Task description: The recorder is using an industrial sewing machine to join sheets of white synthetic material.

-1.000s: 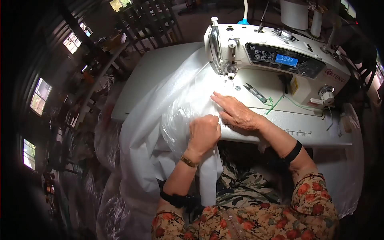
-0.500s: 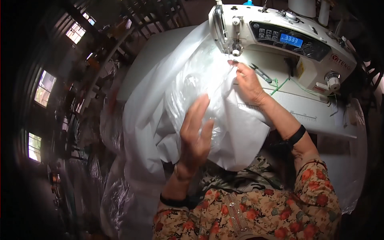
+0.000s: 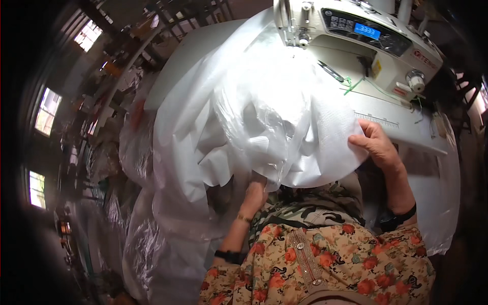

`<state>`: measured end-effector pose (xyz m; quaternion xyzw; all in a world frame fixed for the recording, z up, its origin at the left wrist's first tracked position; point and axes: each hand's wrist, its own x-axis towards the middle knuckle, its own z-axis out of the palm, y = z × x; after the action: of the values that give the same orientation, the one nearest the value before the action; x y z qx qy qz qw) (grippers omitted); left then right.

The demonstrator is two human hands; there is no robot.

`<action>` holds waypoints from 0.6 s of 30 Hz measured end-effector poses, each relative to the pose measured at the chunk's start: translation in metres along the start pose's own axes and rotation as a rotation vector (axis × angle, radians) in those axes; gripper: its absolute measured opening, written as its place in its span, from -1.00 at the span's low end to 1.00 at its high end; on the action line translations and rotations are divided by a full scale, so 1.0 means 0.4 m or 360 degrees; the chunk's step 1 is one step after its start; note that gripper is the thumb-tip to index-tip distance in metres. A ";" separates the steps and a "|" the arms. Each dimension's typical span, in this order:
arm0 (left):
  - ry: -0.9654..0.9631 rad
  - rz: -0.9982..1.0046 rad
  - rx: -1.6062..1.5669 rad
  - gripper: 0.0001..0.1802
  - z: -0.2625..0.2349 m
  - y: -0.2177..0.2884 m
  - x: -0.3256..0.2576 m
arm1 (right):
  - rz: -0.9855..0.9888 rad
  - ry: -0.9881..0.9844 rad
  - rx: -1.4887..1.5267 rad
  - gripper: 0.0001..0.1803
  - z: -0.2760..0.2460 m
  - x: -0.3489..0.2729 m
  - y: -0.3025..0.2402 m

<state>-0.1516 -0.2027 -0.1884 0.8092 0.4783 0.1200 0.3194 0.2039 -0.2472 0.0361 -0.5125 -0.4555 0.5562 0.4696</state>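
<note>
A large sheet of white fabric [image 3: 185, 137] lies bunched over the sewing machine table and hangs down toward my lap. Clear plastic film [image 3: 231, 119] lies crumpled on top of it. At the fabric's right edge my right hand [image 3: 378, 144] pinches the material between thumb and fingers. My left hand [image 3: 254, 195] reaches under the near edge of the fabric, its fingers hidden there. The white sewing machine [image 3: 351, 30] stands at the far side, its needle area [image 3: 296, 43] over the brightly lit fabric.
Small dark thread snips [image 3: 331, 71] and a green strip [image 3: 354, 86] lie on the machine bed. A printed ruler [image 3: 376, 120] runs along the table. More plastic-wrapped material [image 3: 137, 244] hangs at the left. A dark chair frame [image 3: 188, 15] stands beyond the table.
My right hand has moved from near the needle to the fabric's right edge. My left hand has come down from above the plastic to beneath the near edge. The fabric has spread right.
</note>
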 end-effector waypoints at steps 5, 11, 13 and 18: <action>0.0331 -0.0021 0.0083 -0.71 -0.093 -0.094 0.132 | -0.0079 0.0106 0.0386 -0.71 -0.054 -0.047 0.095; 0.1162 -0.0241 0.0600 -0.75 -0.684 -0.314 0.174 | 0.0333 0.0127 0.0089 -0.80 0.060 -0.034 0.262; 0.1210 -0.0408 0.0857 -0.76 -0.854 -0.362 0.171 | 0.0440 -0.0173 -0.0114 -0.77 0.137 0.000 0.322; 0.0675 -0.0483 0.1351 -0.78 -0.910 -0.309 0.126 | 0.0214 -0.0365 0.0422 -0.72 0.260 0.072 0.394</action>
<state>-0.3937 0.0285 0.0072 0.7468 0.6519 0.0289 -0.1286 0.0903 -0.2440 -0.1173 -0.4087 -0.3933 0.6963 0.4398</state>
